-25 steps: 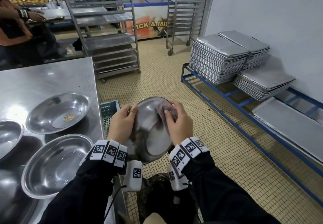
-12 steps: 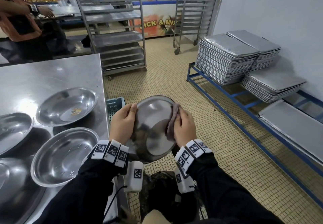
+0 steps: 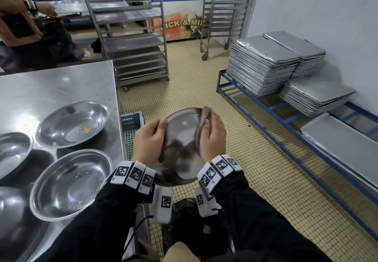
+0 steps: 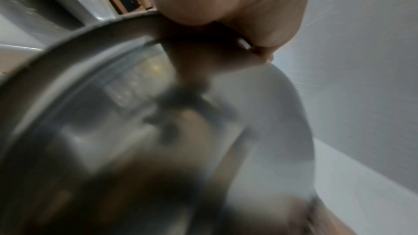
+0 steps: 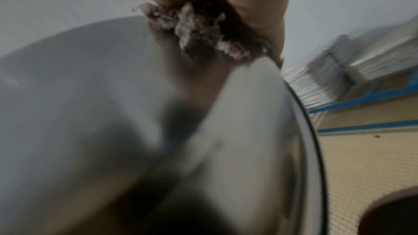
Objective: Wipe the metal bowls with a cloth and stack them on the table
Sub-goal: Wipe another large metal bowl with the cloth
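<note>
With other bowls lying unstacked on the steel table (image 3: 61, 82) to my left, I hold the metal bowl (image 3: 182, 139) over the floor, left hand (image 3: 148, 139) pinching its rim, right hand (image 3: 211, 137) pressing the cloth (image 3: 201, 122) inside, mid-wipe; stacking it probably comes next.

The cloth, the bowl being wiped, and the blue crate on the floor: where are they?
cloth (image 3: 201, 128), head view, its folded edge.
bowl (image 3: 182, 131), head view, its shiny inside.
blue crate (image 3: 131, 121), head view, its near wall.
</note>
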Available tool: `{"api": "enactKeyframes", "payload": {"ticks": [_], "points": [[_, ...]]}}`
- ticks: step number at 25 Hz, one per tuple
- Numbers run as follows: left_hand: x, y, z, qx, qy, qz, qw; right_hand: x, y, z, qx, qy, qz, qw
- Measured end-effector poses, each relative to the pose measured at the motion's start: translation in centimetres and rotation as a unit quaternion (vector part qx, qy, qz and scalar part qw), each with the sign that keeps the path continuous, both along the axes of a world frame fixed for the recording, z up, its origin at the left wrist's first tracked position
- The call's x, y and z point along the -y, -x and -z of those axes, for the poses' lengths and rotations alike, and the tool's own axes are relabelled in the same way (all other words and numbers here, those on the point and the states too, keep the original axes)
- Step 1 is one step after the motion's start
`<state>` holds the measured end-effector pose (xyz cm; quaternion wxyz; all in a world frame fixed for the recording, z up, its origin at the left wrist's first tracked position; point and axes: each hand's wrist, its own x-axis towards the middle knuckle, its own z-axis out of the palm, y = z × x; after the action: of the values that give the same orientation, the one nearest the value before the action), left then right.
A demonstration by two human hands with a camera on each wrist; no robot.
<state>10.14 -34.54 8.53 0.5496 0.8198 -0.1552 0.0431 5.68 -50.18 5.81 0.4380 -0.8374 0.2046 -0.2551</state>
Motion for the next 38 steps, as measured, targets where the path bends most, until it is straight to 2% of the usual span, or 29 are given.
{"api": "enactKeyframes", "payload": {"ticks": [3, 5, 9, 12, 16, 18, 20, 22, 25, 28, 30, 32, 33, 36, 38], "points": [[-0.9, -0.6, 1.3, -0.038, 0.061, -0.008, 0.997, 2.4, 1.6, 1.1, 0.0, -0.204, 0.014, 0.979], [-1.5, -0.8, 2.3, -0.054, 0.073, -0.003, 0.996, 3.4, 2.7, 1.6, -0.02, -0.238, 0.001, 0.971], [-2.1, -1.0, 3.6, -0.064, 0.013, 0.029, 0.997, 4.5, 3.1, 2.3, -0.012, -0.169, 0.018, 0.985], [-1.6, -0.5, 3.0, -0.067, -0.002, 0.057, 0.996, 4.3, 2.8, 1.8, -0.021, -0.083, -0.013, 0.996], [-0.1, 0.0, 1.7, 0.0, -0.089, 0.112, 0.99, 3.4, 2.5, 0.5, -0.011, 0.054, -0.111, 0.992], [0.2, 0.0, 1.7, 0.032, -0.135, 0.102, 0.985, 2.9, 2.1, 0.5, -0.022, 0.106, -0.135, 0.985], [0.2, 0.1, 1.8, 0.048, -0.137, 0.078, 0.986, 2.6, 1.9, 0.7, -0.011, 0.109, -0.146, 0.983], [-0.1, 0.2, 2.0, 0.063, -0.145, 0.045, 0.986, 2.2, 1.9, 0.8, 0.022, 0.071, -0.116, 0.99], [-0.5, 0.3, 1.9, 0.061, -0.154, -0.01, 0.986, 0.8, 2.2, 1.0, 0.052, 0.072, -0.017, 0.996], [0.0, 0.7, 1.5, 0.041, -0.137, -0.018, 0.99, -2.0, 2.8, 1.6, 0.084, 0.07, -0.024, 0.994], [0.3, 1.0, 1.1, 0.047, -0.131, -0.017, 0.99, -3.5, 3.3, 2.0, 0.099, 0.132, -0.047, 0.985], [0.5, 1.2, 0.6, 0.055, -0.127, -0.014, 0.99, -4.0, 3.4, 2.1, 0.073, 0.22, -0.041, 0.972], [0.5, 1.3, 0.4, 0.057, -0.124, -0.01, 0.991, -3.9, 3.3, 1.9, 0.062, 0.235, -0.03, 0.97], [0.3, 1.6, -0.3, 0.061, -0.106, -0.004, 0.993, -2.7, 2.5, 1.7, 0.049, 0.164, -0.009, 0.985], [0.1, 1.7, -0.5, 0.047, -0.097, -0.01, 0.994, -1.1, 2.3, 2.0, -0.003, 0.037, 0.012, 0.999]]}}
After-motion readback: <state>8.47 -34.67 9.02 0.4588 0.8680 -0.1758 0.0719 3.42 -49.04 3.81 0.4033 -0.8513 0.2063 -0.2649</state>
